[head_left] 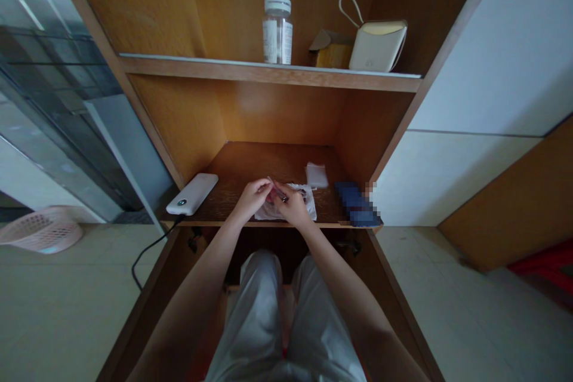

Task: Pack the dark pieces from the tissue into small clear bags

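Observation:
My left hand (255,195) and my right hand (292,205) meet over the lower shelf board, fingers bent and pinched close together. Between the fingertips is something small and thin, too small and half hidden to name. Right under the hands lies a crumpled clear plastic bag (310,209) with small dark bits showing through it. Just beyond my right hand is a small clear zip bag (317,175), flat on the wood. A dark blue object (358,204), blurred out in blocks, rests at the right end of the board.
A white power bank (192,194) with a black cable (154,243) lies at the board's left end. The shelf above carries a clear bottle (277,33), a small cardboard box (333,51) and a cream case with a strap (378,46). A pink basket (42,230) stands on the floor.

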{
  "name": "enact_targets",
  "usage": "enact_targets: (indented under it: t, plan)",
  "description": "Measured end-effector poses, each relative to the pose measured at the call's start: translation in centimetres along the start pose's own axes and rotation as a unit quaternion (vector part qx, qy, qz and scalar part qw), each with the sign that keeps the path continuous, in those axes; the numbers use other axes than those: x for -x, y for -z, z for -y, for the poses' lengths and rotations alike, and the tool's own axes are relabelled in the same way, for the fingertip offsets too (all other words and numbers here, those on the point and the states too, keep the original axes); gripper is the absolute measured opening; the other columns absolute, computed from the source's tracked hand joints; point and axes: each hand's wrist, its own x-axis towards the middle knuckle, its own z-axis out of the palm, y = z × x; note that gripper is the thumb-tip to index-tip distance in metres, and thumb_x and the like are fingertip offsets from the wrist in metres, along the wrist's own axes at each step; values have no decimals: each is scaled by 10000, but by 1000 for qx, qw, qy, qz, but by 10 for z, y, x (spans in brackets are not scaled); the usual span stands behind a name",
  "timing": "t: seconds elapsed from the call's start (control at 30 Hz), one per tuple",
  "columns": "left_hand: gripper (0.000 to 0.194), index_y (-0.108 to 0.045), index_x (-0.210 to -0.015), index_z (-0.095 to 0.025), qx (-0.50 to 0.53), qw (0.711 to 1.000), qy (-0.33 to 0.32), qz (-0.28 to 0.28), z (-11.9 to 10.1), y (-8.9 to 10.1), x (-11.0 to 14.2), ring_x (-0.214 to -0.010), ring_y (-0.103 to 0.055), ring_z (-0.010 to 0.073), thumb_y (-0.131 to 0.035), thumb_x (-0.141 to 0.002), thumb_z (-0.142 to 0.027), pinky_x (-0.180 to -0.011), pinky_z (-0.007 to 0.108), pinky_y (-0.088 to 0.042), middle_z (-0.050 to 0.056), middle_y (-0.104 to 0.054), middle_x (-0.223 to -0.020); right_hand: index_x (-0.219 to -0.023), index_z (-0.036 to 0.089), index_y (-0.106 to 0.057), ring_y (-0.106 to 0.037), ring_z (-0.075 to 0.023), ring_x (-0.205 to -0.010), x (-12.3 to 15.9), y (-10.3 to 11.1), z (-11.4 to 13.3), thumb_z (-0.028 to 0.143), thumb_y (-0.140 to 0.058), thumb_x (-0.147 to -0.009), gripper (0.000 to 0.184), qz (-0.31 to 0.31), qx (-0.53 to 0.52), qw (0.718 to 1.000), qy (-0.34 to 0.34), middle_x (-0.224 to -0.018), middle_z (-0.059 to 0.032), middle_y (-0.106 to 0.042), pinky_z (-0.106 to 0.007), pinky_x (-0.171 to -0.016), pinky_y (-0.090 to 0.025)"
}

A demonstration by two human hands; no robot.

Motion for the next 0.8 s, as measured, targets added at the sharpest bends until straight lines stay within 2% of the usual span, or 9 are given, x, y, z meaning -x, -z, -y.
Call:
enact_targets:
  t: [0.2, 0.37, 0.6, 0.8]
  plan:
    - [165, -646, -706, -183, -89, 995, -30, 16, -7, 2, 3, -678, -589, 180, -509, -750, -265, -638, 271, -439, 36, -655, -721, -943, 215, -689, -635, -188, -926, -4, 5, -1, 160, -515, -780, 245, 3, 90, 996, 16, -980, -58, -697, -319, -853, -475]
    - [112, -636, -685, -177, -157, 987, -36, -3, -8, 1, 5, -641, -572, 162, -537, -709, -225, -627, 262, -415, 24, -647, -684, -808, 201, -678, -635, -175, -856, -7, 7, -4, 152, -504, -792, 181, -5, 140, 990, 23, -892, -60, -689, -289, -803, -484]
    - [82, -596, -649, -166, -202, 977, -62, -20, -6, -3, 4, -607, -538, 124, -536, -704, -170, -601, 231, -397, -2, -611, -644, -783, 173, -648, -617, -171, -822, -7, 3, -8, 125, -490, -791, 165, -7, 195, 980, 32, -863, -68, -671, -275, -761, -475]
    - [79, -588, -631, -168, -237, 968, -72, -36, -12, -3, 5, -607, -540, 126, -553, -701, -157, -601, 235, -395, 3, -616, -642, -779, 171, -636, -608, -166, -804, -8, 1, -7, 128, -488, -793, 155, -7, 201, 979, 30, -852, -66, -661, -263, -736, -466]
